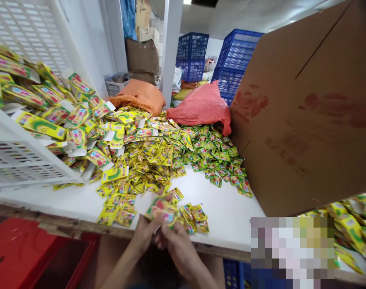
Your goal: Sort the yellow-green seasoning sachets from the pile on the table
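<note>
Both of my hands meet at the front edge of the white table (227,208). My left hand (146,233) and my right hand (178,245) are closed together on a small yellow-green carton (160,208) with a red picture. Several loose sachets (195,218) lie just right of the carton. A big heap of yellow and green sachets (170,154) covers the table behind. Flat printed cartons (77,116) spill out of a white plastic crate (23,160) at the left.
A large brown cardboard box (306,116) stands at the right, with more cartons (354,228) beside it. Orange and red sacks (201,106) lie at the back. Blue crates (231,60) are stacked behind. A red crate (20,253) sits below the table at the left.
</note>
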Motion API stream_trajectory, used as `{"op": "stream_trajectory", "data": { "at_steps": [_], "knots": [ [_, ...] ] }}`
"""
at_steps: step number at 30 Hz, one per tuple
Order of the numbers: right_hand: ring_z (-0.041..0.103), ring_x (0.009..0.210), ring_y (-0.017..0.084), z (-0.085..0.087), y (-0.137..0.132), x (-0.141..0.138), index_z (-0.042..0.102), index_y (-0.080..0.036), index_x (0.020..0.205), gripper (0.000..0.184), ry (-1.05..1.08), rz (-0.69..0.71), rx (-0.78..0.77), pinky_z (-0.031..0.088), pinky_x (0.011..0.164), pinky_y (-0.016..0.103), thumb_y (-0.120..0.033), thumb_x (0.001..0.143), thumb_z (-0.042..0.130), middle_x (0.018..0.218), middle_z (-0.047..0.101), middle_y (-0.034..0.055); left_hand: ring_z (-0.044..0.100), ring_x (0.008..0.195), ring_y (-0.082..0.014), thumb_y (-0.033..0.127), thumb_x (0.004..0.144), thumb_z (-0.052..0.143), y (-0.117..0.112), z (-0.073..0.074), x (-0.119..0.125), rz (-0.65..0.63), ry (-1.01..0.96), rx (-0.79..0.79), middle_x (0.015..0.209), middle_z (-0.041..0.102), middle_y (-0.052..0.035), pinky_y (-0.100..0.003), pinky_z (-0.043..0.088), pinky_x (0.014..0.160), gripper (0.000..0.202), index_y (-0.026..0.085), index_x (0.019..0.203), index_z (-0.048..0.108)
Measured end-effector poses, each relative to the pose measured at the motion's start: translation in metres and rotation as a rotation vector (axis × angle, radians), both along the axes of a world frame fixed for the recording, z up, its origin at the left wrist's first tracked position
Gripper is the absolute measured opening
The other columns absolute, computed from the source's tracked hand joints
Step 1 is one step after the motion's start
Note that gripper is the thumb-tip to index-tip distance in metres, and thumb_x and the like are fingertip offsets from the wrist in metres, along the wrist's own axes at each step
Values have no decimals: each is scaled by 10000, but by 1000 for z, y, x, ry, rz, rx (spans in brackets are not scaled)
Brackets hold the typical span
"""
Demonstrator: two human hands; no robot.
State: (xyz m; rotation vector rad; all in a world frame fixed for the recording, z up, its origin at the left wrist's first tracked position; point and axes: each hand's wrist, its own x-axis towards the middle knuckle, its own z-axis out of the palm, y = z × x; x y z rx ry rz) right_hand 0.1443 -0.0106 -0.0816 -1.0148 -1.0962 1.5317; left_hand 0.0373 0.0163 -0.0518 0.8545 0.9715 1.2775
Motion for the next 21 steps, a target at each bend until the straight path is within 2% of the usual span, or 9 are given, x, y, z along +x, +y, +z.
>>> {"op": "stream_trajectory", "data": {
  "at_steps": [2, 3, 4, 7, 9, 11, 14, 17, 21],
  "knots": [
    [570, 555, 133, 1, 23, 20, 610, -195, 882, 323, -342, 76, 147, 443, 502, 230, -486, 751, 563, 651, 625, -2, 561, 451, -118, 366, 682, 630, 6, -12, 0, 39, -67, -36, 816, 678, -54, -254, 488, 465, 504, 198, 1143, 512],
    [584, 592, 141, 4, 40, 40, 622, -200, 883, 312, -560, 21, 226, 453, 533, 237, -472, 735, 581, 680, 638, -1, 593, 513, -136, 350, 684, 634, 10, -18, -4, 70, -108, -15, 820, 678, -55, -263, 503, 513, 488, 182, 1128, 523],
    [593, 632, 148, 8, 61, 64, 632, -208, 877, 301, -805, -130, 269, 462, 577, 248, -468, 747, 554, 710, 650, 0, 619, 584, -157, 337, 674, 645, 14, -24, -9, 107, -136, 9, 822, 678, -57, -274, 513, 565, 480, 165, 1108, 537],
    [554, 913, 216, 19, 126, 148, 625, -151, 903, 285, -1000, -397, 240, 415, 776, 333, -359, 815, 452, 904, 640, 93, 643, 719, -199, 302, 654, 666, 20, -41, -24, 134, -115, 29, 806, 683, -60, -303, 514, 659, 432, 136, 1042, 574],
    [536, 927, 260, 17, 155, 191, 627, -119, 867, 229, -1105, -476, 187, 385, 792, 376, -290, 725, 571, 883, 629, 129, 645, 752, -210, 286, 647, 677, 18, -51, -29, 139, -45, 39, 784, 688, -60, -309, 507, 691, 378, 125, 980, 600],
    [532, 907, 285, 9, 167, 216, 627, -111, 820, 226, -1193, -506, 149, 373, 778, 391, -229, 629, 651, 852, 619, 140, 645, 766, -216, 279, 643, 685, 15, -58, -30, 142, 32, 58, 793, 692, -67, -313, 499, 715, 353, 118, 950, 614],
    [490, 974, 311, -4, 161, 231, 615, -131, 775, 219, -1295, -532, 151, 340, 801, 400, -189, 575, 681, 908, 597, 149, 646, 780, -222, 285, 646, 685, 13, -60, -28, 145, 97, 69, 829, 695, -79, -323, 494, 740, 359, 114, 955, 618],
    [442, 1038, 328, -8, 155, 230, 594, -151, 711, 139, -1342, -544, 179, 311, 821, 413, -229, 618, 660, 944, 588, 154, 644, 784, -221, 294, 647, 684, 14, -56, -27, 142, 116, 65, 825, 697, -78, -322, 488, 761, 358, 115, 949, 615],
    [555, 828, 246, -10, 184, 191, 593, -165, 766, 218, -1274, -448, 198, 386, 718, 335, -374, 705, 594, 798, 636, 82, 642, 792, -226, 328, 646, 684, 16, -54, -26, 99, 133, 43, 840, 696, -88, -318, 485, 763, 383, 110, 952, 610]
  ]
}}
